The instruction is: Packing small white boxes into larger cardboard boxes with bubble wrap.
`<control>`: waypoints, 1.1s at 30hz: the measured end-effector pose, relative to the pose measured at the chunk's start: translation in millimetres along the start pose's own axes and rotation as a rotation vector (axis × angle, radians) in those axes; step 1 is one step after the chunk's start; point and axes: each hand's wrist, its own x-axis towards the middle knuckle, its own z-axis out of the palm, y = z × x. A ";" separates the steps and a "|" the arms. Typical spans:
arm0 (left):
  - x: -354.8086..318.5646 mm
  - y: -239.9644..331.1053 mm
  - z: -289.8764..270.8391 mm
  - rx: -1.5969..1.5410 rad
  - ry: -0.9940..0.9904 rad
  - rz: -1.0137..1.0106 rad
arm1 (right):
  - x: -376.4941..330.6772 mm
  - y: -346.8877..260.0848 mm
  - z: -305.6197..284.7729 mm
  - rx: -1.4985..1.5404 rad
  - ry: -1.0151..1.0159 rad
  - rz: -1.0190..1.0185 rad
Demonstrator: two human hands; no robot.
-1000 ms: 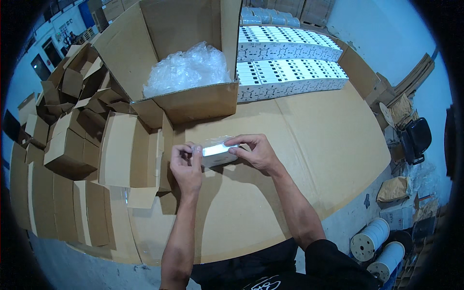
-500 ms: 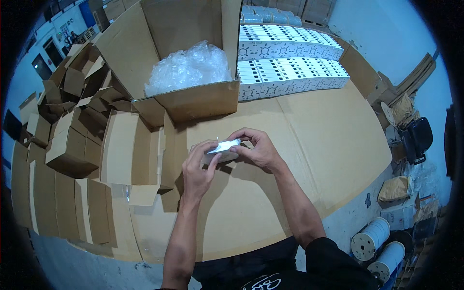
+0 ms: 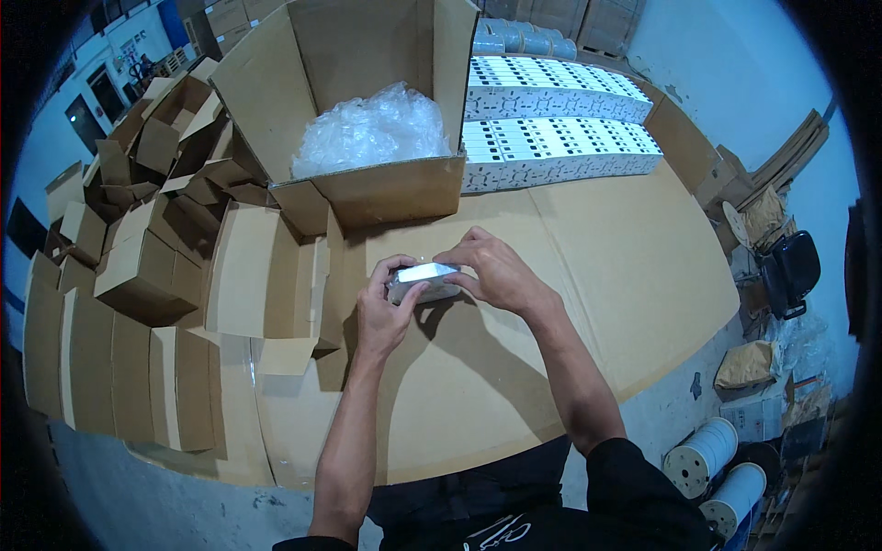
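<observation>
Between my two hands, above the cardboard-covered tabletop (image 3: 551,358), is a small, flat white box (image 3: 426,273) with a shiny top face and what looks like clear film around it. My left hand (image 3: 382,310) grips its left end, thumb at the near side and fingers curled over the far edge. At the right end, the fingers and thumb of my right hand (image 3: 499,274) pinch the edge. Its underside and the exact spot under my right fingertips are hidden.
Beyond my hands stands a large open carton (image 3: 386,197) with crumpled clear plastic (image 3: 377,129) inside. Rows of white boxes (image 3: 560,165) are stacked at the back right. Empty brown cartons (image 3: 243,271) crowd the left side. Cable spools (image 3: 703,455) stand on the floor at right.
The white box has turned a little, so its bright top face shows more. My right hand has shifted slightly right and away from me. The whole view has tilted slightly.
</observation>
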 end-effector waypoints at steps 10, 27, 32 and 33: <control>-65.4 2.0 0.1 0.486 0.068 0.024 | 25.4 7.6 -11.8 -0.208 -0.169 0.001; -139.2 39.8 -27.5 0.881 -0.184 0.080 | 147.4 -51.7 66.6 0.274 0.412 -0.098; -134.6 39.0 -30.7 0.829 -0.154 0.081 | 160.6 -62.6 67.8 0.074 0.299 -0.067; -135.1 38.0 -31.1 0.826 -0.156 0.080 | 165.3 -61.4 71.7 0.006 0.322 -0.166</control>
